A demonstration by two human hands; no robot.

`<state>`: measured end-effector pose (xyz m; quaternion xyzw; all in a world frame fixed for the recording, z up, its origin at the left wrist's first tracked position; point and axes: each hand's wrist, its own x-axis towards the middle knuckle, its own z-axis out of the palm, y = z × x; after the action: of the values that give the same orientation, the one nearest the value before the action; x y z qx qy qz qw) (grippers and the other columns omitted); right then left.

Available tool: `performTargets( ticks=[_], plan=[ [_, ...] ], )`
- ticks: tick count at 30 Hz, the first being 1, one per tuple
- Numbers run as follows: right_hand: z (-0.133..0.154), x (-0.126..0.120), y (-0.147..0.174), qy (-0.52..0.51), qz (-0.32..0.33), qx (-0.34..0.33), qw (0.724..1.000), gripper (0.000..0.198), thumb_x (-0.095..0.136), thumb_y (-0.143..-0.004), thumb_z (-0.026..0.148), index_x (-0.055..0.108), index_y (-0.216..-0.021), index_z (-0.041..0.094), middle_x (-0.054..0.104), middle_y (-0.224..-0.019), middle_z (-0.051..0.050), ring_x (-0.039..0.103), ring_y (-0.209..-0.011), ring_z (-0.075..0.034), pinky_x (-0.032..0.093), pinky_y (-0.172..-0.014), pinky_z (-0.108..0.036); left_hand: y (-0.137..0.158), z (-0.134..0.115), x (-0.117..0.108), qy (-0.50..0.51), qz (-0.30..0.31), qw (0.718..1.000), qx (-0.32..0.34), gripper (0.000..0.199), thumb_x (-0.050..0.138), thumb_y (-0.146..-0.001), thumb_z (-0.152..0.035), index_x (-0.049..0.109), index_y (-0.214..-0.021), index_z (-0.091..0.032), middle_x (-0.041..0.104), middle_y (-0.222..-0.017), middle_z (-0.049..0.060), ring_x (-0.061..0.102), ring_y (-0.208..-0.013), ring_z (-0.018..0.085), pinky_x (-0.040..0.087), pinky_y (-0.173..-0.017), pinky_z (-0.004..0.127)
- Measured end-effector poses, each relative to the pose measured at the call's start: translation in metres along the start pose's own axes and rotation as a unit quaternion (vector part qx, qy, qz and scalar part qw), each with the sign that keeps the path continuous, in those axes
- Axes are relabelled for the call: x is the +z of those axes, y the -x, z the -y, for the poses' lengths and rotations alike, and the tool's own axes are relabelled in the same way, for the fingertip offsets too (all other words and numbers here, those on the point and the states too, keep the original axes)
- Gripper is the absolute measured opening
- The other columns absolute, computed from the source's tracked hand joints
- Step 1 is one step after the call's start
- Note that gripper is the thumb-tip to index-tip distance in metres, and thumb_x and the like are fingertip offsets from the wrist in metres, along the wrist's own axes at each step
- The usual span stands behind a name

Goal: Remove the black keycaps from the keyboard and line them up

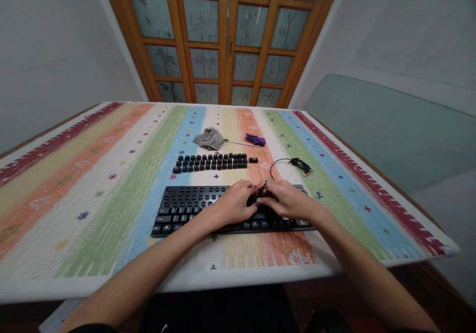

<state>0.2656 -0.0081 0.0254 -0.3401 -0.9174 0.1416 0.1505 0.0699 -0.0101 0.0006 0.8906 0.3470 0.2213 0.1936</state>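
Note:
A black keyboard (186,209) lies near the table's front edge, right under both of my hands. Its upper rows show small bare key mounts, while keycaps sit along its lower left and bottom row. My left hand (240,201) rests over the middle of the keyboard, fingers bent inward and pinching. From the right, my right hand (280,197) meets it, thumb and fingers curled closed. Something dark shows between the fingertips, too hidden to name. Behind the keyboard, several loose black keycaps (211,162) stand in rows, with a longer keycap (253,160) at their right end.
A grey cloth (209,138) lies farther back, near a thin rod (240,143) and a bundled purple cloth (255,139). The keyboard's coiled black cable (300,165) is on the right. A striped tablecloth (122,194) covers the table; wooden glass doors (226,40) stand beyond.

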Motion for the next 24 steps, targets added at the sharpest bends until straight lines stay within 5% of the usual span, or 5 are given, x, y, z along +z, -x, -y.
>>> performTargets(
  ticks=[10,24],
  plan=[
    [0.004,-0.001,0.003,-0.010,0.015,0.036,0.999,0.009,0.054,-0.093,0.022,0.060,-0.098,0.016,0.069,-0.094,-0.010,0.065,-0.086,-0.024,0.049,-0.079,-0.036,0.014,0.010,-0.024,0.021,0.029,0.999,0.038,0.025,0.057,-0.084,-0.015,0.063,-0.109,-0.014,0.065,-0.116,0.012,0.061,-0.109,0.024,0.048,-0.099,0.038],
    [-0.009,-0.006,-0.012,-0.060,0.018,0.084,0.995,0.016,0.048,-0.095,0.031,0.056,-0.094,0.016,0.067,-0.086,-0.009,0.063,-0.077,-0.022,0.047,-0.071,-0.033,0.031,0.015,-0.029,-0.021,0.072,0.997,0.007,0.033,0.061,-0.092,-0.034,0.064,-0.115,-0.011,0.058,-0.132,0.016,0.055,-0.123,0.026,0.042,-0.107,0.038]
  ],
)
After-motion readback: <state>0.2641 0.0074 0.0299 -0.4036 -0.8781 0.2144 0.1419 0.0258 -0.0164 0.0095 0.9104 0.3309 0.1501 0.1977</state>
